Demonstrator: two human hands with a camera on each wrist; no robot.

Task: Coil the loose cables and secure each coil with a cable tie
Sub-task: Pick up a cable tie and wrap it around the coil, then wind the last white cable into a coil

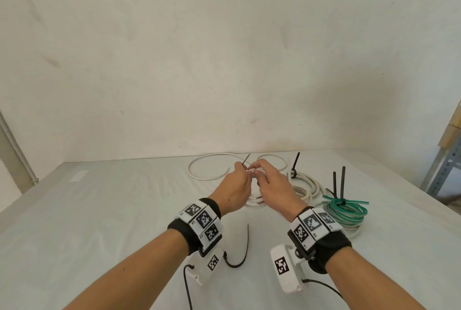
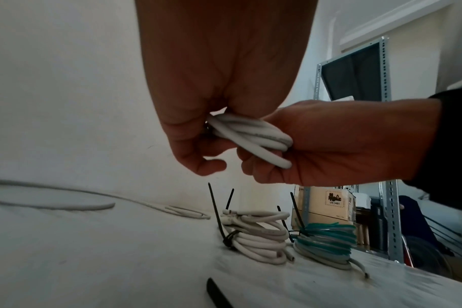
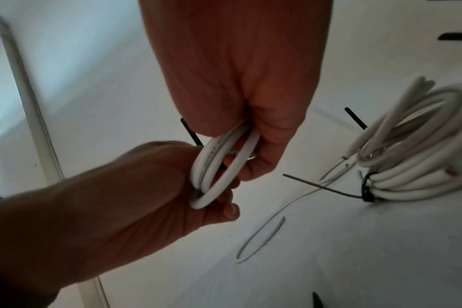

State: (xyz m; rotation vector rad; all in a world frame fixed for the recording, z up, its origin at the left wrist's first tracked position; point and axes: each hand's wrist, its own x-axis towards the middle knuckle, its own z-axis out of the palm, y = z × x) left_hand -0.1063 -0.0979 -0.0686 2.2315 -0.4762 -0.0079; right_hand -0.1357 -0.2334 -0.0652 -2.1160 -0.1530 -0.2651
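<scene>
White coiled cable [image 2: 251, 137] sits clamped between left hand [image 1: 235, 188] and right hand [image 1: 274, 189], each grip seemingly closed round it.

Most of the thin black cable tie [image 1: 246, 162] is hidden between both hands — only its tip shows. The held white cable coil [image 1: 254, 201] is largely covered too. Another black tie [image 2: 218, 296] is cut off by the left wrist view's bottom edge.
</scene>
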